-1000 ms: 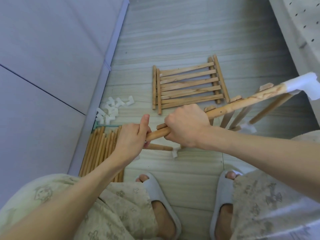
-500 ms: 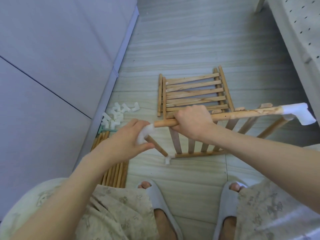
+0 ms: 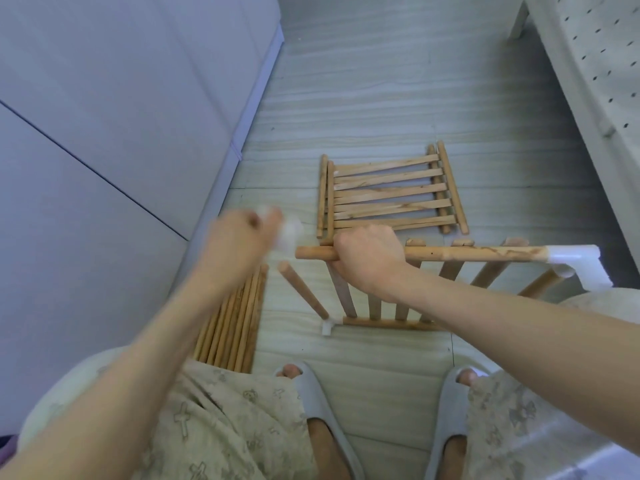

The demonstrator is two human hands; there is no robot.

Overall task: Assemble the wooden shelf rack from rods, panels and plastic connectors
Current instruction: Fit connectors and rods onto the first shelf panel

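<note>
Now right hand (image 3: 367,259) grips rod (image 3: 467,253); left hand (image 3: 239,240) pinches connector (image 3: 290,233) beside.

Slat panel (image 3: 388,303) upright; top rod (image 3: 467,253) horiz.

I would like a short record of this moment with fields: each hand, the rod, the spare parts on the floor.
left hand: left hand, blurred, holds a white plastic connector beside the rod's bare end
right hand: right hand grips the round wooden rod
rod far end: capped by a white plastic corner connector
floor, ahead: flat slatted wooden panels
floor, left: bundle of loose wooden rods
</note>
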